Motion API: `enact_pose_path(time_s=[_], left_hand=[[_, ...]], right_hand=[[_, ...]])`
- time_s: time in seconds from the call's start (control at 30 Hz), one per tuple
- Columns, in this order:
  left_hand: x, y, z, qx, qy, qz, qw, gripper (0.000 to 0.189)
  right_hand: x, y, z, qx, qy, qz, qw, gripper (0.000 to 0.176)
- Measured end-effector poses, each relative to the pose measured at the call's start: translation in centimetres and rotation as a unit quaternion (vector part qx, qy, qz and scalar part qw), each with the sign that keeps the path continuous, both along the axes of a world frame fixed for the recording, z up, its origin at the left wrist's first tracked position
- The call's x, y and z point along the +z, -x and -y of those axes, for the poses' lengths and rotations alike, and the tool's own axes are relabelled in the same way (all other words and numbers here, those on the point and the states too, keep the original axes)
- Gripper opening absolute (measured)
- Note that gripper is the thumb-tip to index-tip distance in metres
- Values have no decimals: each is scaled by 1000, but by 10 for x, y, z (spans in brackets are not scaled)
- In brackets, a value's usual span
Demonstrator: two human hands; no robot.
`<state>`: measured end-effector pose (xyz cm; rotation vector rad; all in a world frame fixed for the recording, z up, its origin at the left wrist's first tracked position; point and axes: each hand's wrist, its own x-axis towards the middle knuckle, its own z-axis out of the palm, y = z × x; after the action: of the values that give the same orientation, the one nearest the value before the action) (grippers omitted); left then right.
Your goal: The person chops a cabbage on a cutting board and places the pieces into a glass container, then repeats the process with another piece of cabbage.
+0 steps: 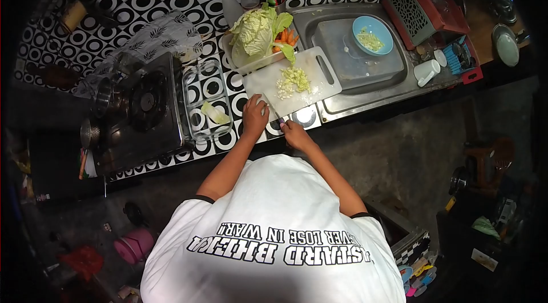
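My right hand point(294, 134) is closed around the handle of a knife point(274, 111), whose blade angles up and left over the near edge of a white cutting board point(317, 93). Close beside the blade, my left hand point(256, 114) has its fingers curled at the board's lower left corner. What it holds, if anything, is hidden. Chopped pale green cabbage point(295, 79) lies heaped mid-board, with small white bits around it. Behind the board, a head of napa cabbage point(253, 33) and orange carrots point(285, 39) fill a clear plastic container point(254, 65).
Left of the board, a glass dish point(197, 90) holds a cabbage leaf piece point(215, 113), next to a gas stove point(145, 103). On the right, a blue bowl point(388, 31) of chopped greens sits over the sink point(357, 87). A white mug point(426, 73) and red dish rack point(419, 9) stand beyond.
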<state>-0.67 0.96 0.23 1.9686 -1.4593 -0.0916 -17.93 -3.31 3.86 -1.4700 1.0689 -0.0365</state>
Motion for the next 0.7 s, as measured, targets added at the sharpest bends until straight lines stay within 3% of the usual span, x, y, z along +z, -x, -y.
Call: enact_pose_path(time_s=[0.1, 0.33, 0.7], left_hand=[[5, 1, 0, 0, -6, 2, 1000, 12], [3, -1, 2, 1, -8, -7, 1000, 11], [6, -10, 2, -23, -43, -17, 999, 11]], right_hand=[[-1, -1, -3, -3, 37, 22, 999, 38], [-3, -6, -10, -14, 6, 26, 1000, 38], [-7, -17, -26, 16, 137, -18, 990, 35]])
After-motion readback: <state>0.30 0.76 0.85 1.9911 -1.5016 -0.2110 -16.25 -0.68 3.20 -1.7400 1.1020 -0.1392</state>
